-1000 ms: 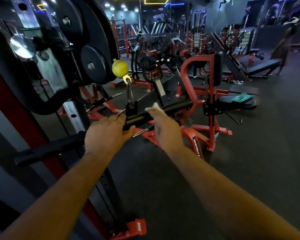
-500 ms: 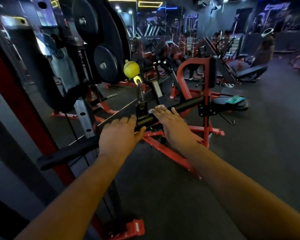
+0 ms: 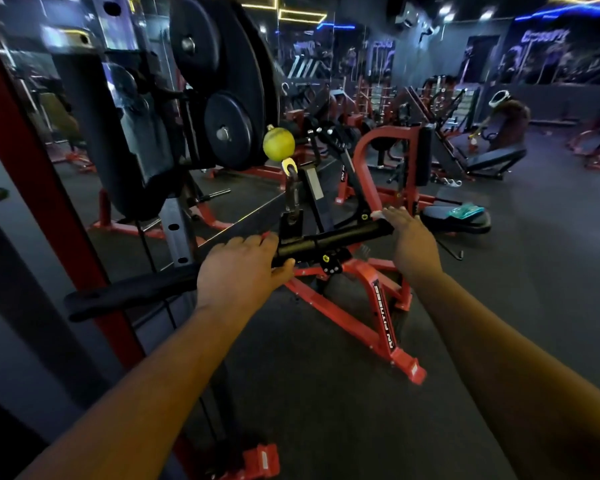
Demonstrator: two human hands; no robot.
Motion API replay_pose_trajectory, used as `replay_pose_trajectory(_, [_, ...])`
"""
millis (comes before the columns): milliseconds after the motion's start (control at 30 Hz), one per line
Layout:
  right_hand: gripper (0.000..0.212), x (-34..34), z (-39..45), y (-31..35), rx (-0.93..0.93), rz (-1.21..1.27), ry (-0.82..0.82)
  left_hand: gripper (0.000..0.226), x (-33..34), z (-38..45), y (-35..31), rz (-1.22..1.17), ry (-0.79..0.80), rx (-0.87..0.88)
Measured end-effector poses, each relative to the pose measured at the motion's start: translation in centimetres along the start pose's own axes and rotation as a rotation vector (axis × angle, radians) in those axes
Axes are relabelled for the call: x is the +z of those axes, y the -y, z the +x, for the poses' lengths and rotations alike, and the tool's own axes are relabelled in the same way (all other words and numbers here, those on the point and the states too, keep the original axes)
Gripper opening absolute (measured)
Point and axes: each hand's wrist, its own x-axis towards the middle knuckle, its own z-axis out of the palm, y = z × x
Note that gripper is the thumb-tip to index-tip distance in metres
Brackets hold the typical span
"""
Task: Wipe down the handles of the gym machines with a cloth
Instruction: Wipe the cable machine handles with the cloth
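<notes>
Your left hand [image 3: 238, 271] grips the bar [image 3: 336, 235] hanging under a yellow ball [image 3: 279, 144], weight plates [image 3: 222, 81] looming left, while your right hand [image 3: 411, 240] presses a mostly hidden cloth [image 3: 377, 214] on its far end, fingers fairly straight.

A gym — red machine frames [image 3: 381, 306], black weight plates [image 3: 222, 81], padded benches [image 3: 492, 161] on dark flooring.

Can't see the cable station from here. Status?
Left hand grips the bar near its middle. Right hand presses the cloth on the bar's right end. Nothing blocking.
</notes>
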Motion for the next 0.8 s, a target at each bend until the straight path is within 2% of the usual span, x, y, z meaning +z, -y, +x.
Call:
replay_pose_trajectory(100, [0.055, 2.6, -1.1, 1.5, -0.009, 0.108, -0.075, 0.059, 0.2, 0.5, -0.3, 0.02, 0.024, -0.02])
replay_pose_trajectory(267, [0.052, 4.2, -3.8, 8.7, -0.246, 0.254, -0.028, 0.061, 0.4, 1.2, -1.2, 0.034, 0.044, -0.024])
replay_pose_trajectory(500, [0.059, 3.0, -1.6, 4.3, -0.43, -0.045, 0.037, 0.064, 1.5, 1.3, -2.2, -0.016, 0.046, -0.048])
replay_pose_trajectory(567, [0.056, 2.6, -0.1, 1.9, -0.392, -0.063, 0.004, 0.063, 1.7, 1.6, -2.4, -0.024, 0.04, -0.042])
replay_pose_trajectory(667, [0.057, 2.2, 2.2, -2.1, -0.229, -0.102, -0.078, 0.062, 1.7, 2.0, -2.6, -0.02, 0.027, -0.044])
replay_pose_trajectory(800, [0.064, 0.8, 3.3, -5.1, -0.042, -0.022, -0.031, 0.061, 1.4, 2.5, -2.3, 0.013, 0.008, -0.046])
